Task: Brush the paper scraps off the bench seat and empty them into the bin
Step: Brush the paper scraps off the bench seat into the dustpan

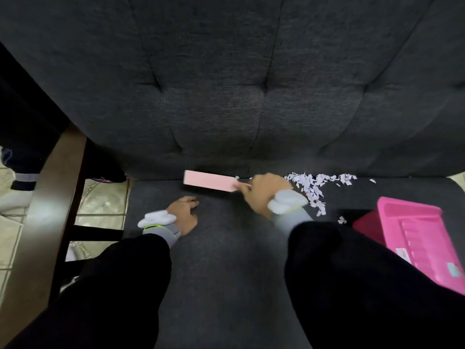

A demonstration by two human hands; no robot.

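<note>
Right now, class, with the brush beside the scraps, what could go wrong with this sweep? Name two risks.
1. The paper scraps lie along the crease under the backrest; a stroke of the brush in the right hand could push them into it.
2. The dustpan sits apart from the pile, near the right edge of the bench seat; scraps swept that way may miss it and scatter to the floor.

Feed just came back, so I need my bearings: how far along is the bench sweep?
Done: the seat around the left hand, which rests on it, shows no scraps. In hand: the right hand grips the pink brush beside the paper scraps, heaped along the seat's back edge. Left: none show in the pink dustpan at the right yet, and no bin is in view.
</note>
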